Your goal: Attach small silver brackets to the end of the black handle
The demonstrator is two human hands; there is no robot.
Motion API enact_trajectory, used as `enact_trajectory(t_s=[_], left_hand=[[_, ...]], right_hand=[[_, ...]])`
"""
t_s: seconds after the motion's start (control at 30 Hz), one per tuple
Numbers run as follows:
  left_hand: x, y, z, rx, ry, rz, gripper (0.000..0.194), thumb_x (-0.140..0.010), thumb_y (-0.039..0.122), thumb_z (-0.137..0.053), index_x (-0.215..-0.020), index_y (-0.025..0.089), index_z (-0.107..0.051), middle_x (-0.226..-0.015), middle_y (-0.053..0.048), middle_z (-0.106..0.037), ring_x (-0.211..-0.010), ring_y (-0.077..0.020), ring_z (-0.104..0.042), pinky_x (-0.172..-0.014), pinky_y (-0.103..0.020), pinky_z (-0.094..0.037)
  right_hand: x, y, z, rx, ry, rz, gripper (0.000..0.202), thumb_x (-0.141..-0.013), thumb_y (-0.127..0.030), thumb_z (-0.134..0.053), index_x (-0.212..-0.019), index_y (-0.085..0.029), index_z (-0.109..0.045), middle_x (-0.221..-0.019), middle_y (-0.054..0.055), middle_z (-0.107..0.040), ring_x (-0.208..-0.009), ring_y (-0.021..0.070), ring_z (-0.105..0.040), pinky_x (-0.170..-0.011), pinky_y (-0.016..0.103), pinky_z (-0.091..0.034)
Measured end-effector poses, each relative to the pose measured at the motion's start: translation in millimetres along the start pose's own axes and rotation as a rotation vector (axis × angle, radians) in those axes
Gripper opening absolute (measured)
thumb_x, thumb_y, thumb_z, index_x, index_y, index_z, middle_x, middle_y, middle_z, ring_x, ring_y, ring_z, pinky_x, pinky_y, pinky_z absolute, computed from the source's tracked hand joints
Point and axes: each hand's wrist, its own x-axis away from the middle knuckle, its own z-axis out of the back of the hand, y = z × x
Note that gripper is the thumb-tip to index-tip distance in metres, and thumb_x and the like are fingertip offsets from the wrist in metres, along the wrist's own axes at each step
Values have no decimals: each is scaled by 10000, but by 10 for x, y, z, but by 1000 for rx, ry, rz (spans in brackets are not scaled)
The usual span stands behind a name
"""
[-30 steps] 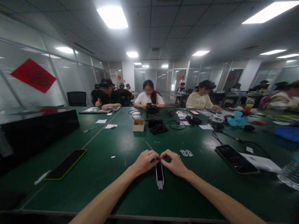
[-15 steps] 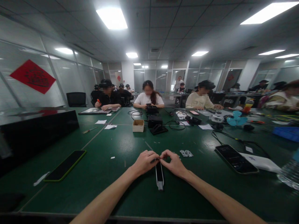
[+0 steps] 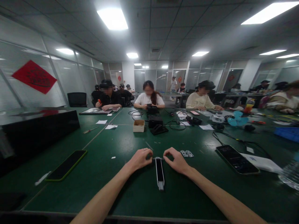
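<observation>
A long, narrow dark piece with a pale metal frame (image 3: pixel 159 174) lies lengthwise on the green table, its grey end towards me. Just left of its far end is my left hand (image 3: pixel 140 159), thumb and forefinger curled together in a pinch. My right hand (image 3: pixel 177 161) mirrors it on the other side, also pinched. A thin crosswise part seems to show at the far end between the fingertips; whether either hand grips it I cannot tell. Small grey metal plates (image 3: pixel 187 153) rest beyond my right hand.
A phone with a green edge (image 3: pixel 66 165) lies at left, another phone (image 3: pixel 237 159) at right by a white packet (image 3: pixel 263 162) and a clear bottle (image 3: pixel 291 172). Farther back stand a small box (image 3: pixel 138 126), black equipment (image 3: pixel 156 123) and a blue fan (image 3: pixel 237 119). Co-workers sit opposite.
My hands have drawn apart from the far end of the framed piece, left hand to the left and right hand slightly right. The far end now shows; the piece stays put.
</observation>
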Motion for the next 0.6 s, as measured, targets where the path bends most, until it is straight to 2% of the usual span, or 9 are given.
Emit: enact_trajectory(t_s=[0.23,0.6], left_hand=[[12,-69,25,30,-87,37,123,-761,185,-570,-878,162,-600,-803,-8,-625,-715,-133,-575,-681,-227,-436],[20,-60,-13,114,-121,74,153,-781,209,-561,-909,156,-625,-768,1,-633,-658,-109,-571,-621,-195,-434]], right_hand=[[-2,90,25,149,-187,-5,130,-831,-264,-530,-904,-196,-612,-920,44,-603,-867,189,-520,-771,342,-445],[1,125,-26,160,-207,1,134,-853,-268,-504,-891,-197,-612,-888,32,-596,-829,177,-516,-739,330,-437]])
